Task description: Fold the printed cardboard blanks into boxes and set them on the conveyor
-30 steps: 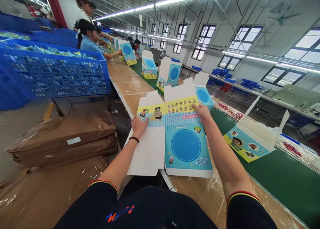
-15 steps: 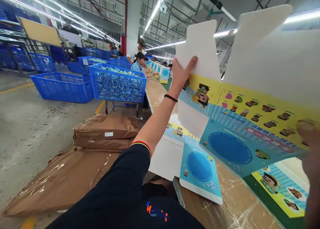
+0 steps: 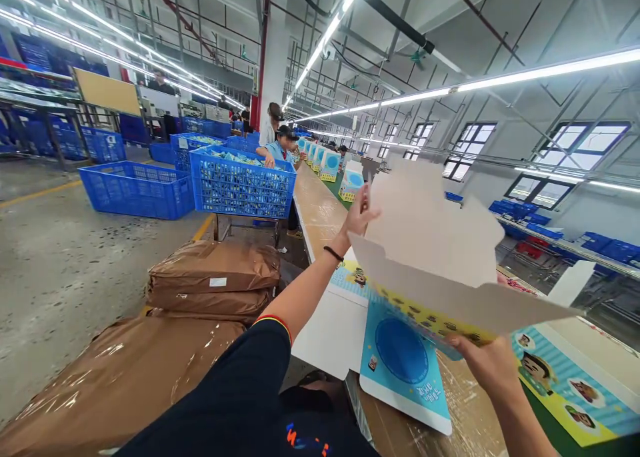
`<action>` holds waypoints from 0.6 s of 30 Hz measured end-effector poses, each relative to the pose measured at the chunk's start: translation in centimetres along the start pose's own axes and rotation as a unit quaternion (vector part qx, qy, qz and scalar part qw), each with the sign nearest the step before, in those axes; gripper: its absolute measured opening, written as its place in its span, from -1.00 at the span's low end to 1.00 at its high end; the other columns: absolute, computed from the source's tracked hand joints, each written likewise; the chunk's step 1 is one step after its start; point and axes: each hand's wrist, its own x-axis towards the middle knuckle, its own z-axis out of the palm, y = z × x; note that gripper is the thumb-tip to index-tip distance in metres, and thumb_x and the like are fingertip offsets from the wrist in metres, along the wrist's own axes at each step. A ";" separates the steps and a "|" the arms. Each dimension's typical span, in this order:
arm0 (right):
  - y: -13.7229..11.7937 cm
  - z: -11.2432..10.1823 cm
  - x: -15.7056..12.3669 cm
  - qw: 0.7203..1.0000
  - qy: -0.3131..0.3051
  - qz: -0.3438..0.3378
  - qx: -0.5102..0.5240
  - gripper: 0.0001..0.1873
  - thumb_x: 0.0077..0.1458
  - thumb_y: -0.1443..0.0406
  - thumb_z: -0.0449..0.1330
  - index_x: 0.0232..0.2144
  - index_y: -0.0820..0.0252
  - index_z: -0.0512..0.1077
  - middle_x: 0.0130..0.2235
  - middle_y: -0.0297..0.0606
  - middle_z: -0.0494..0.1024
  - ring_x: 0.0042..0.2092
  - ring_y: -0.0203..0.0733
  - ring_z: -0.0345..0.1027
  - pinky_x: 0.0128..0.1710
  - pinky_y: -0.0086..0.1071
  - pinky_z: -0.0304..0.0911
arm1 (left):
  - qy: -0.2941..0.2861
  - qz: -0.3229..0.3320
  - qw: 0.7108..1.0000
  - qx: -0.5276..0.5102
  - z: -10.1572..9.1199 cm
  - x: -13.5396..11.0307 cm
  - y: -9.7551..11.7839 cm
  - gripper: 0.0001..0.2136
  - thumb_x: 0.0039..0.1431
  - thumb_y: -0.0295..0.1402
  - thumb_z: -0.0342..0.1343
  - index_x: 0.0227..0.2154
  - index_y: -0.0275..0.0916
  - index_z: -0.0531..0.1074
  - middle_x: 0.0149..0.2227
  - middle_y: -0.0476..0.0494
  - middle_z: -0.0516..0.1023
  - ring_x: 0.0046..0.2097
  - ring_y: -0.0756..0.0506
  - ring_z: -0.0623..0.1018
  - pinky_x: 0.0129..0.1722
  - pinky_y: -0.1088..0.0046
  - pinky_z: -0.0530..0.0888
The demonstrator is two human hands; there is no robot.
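Between my two hands I hold a printed cardboard box (image 3: 425,240), partly opened out, its white inside and loose flaps facing up. My left hand (image 3: 357,220) grips its far left edge with the thumb on the board. At the near right, my right hand (image 3: 483,364) pinches the lower yellow side, thumb in front; its other fingers are hidden. Under the box, a flat unfolded carton (image 3: 407,370) with a blue circle lies on the table. To the right, another printed carton (image 3: 565,384) with cartoon figures rests on a green surface.
The long brown table (image 3: 320,207) runs away ahead, with several standing boxes (image 3: 329,165) along it. Left stand blue crates (image 3: 245,184), one full of small packets. Brown wrapped bundles (image 3: 215,277) lie on the floor. A co-worker (image 3: 284,144) is at the table's far left side.
The box has gone from a flattened sheet to an opened-up shape and come lower. My right hand has moved left and inward. The far co-worker's arm now reaches over the packet crate.
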 end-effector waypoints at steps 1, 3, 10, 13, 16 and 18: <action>0.4 0.5 0.0 1.000 0.014 0.017 0.002 0.05 -0.01 -0.30 0.26 0.37 0.10 0.28 0.25 0.04 0.48 0.24 0.41 0.38 0.11 0.15 0.47 | -0.047 -0.012 0.999 -0.003 0.3 -0.8 0.3 -0.09 -0.10 -0.19 0.41 0.38 -0.17 0.27 0.28 -0.24 0.52 0.36 -0.36 0.42 0.36 0.15 0.34; 0.6 1.2 0.2 0.997 0.046 0.058 -0.001 -0.02 0.10 -0.34 0.11 0.35 0.13 0.28 0.23 0.07 0.48 0.27 0.42 0.33 0.21 0.25 0.36 | -0.129 -0.057 0.990 0.000 0.9 -1.9 1.3 -0.25 -0.09 -0.10 0.37 0.21 -0.27 0.47 0.07 -0.27 0.67 0.17 -0.38 0.59 0.19 0.16 0.49; -4.8 0.3 1.0 0.958 0.200 -0.168 -0.115 -0.16 0.34 0.01 0.14 0.49 -0.01 -0.13 0.50 -0.02 0.04 0.53 0.20 -0.10 0.43 0.22 -0.03 | -0.251 -0.118 0.949 0.148 2.3 -3.4 2.3 -0.52 -0.02 0.02 0.26 -0.14 -0.24 0.61 -0.26 -0.15 0.68 -0.13 -0.26 0.62 -0.17 0.31 0.53; -7.1 -0.4 1.0 0.922 0.134 -0.234 -0.279 -0.56 0.43 0.18 -0.01 0.28 -0.03 0.34 0.20 -0.12 0.52 0.40 0.11 0.20 0.44 0.14 -0.10 | -0.284 -0.099 0.929 0.217 2.8 -3.5 0.2 -0.52 -0.07 0.02 0.26 -0.18 -0.25 0.59 -0.23 -0.17 0.65 -0.05 -0.30 0.59 -0.13 0.30 0.51; -8.1 -0.3 1.6 0.908 -0.029 -0.187 -0.373 -0.60 0.48 0.20 -0.08 -0.17 0.06 0.56 -0.29 -0.19 0.65 -0.01 0.04 0.47 0.32 0.01 0.03 | -0.250 -0.108 0.931 0.243 2.6 -3.9 -2.3 -0.54 -0.04 -0.01 0.22 -0.20 -0.27 0.55 -0.23 -0.17 0.62 -0.06 -0.28 0.57 -0.16 0.29 0.51; -8.7 0.1 2.3 0.899 -0.113 -0.149 -0.395 -0.54 0.50 0.18 -0.10 -0.30 0.11 0.52 -0.39 -0.16 0.62 -0.18 0.00 0.43 0.16 -0.07 0.12 | -0.197 -0.134 0.945 0.223 1.9 -4.3 -3.5 -0.56 -0.02 -0.03 0.21 -0.19 -0.27 0.55 -0.25 -0.15 0.62 -0.13 -0.24 0.57 -0.22 0.31 0.51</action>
